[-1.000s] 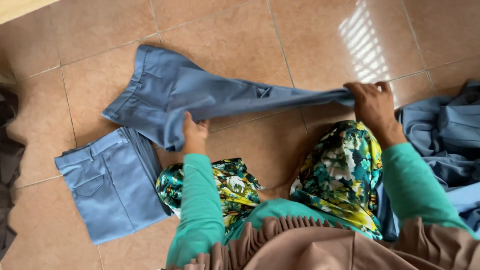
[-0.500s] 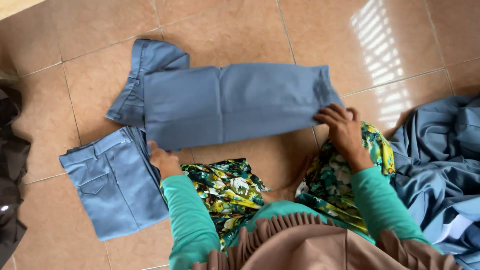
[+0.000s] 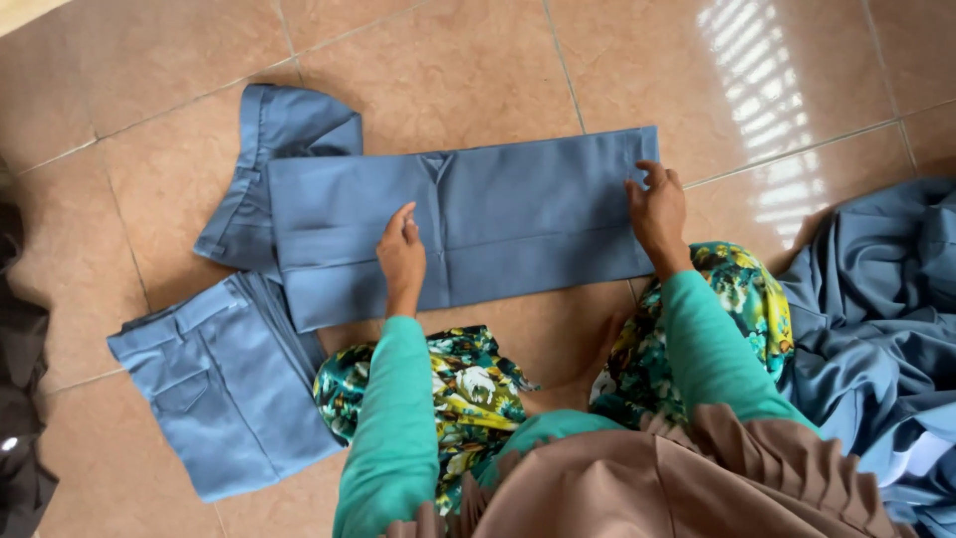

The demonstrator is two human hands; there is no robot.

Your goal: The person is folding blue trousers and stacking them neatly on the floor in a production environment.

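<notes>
Item: blue trousers (image 3: pixel 518 214), folded into a long flat rectangle, lying crosswise on the floor (image 3: pixel 478 70) just ahead of your knees; its waist end (image 3: pixel 274 164) sticks out at the upper left, partly under the fold

Your left hand (image 3: pixel 402 257): flat, fingers loosely together, pressing the middle of the trousers, gripping nothing

Your right hand (image 3: pixel 657 211): fingers spread, resting on the right end of the trousers, grasping nothing

Beside it: a second folded blue garment (image 3: pixel 224 389) at the lower left, its corner touching the trousers; a heap of loose blue cloth (image 3: pixel 876 309) on the right; dark cloth (image 3: pixel 20 399) at the left edge

No packages, labels or signs in view

Surface: glossy tan tiles with pale grout lines, a patch of striped sunlight (image 3: pixel 767 80) at the upper right
</notes>
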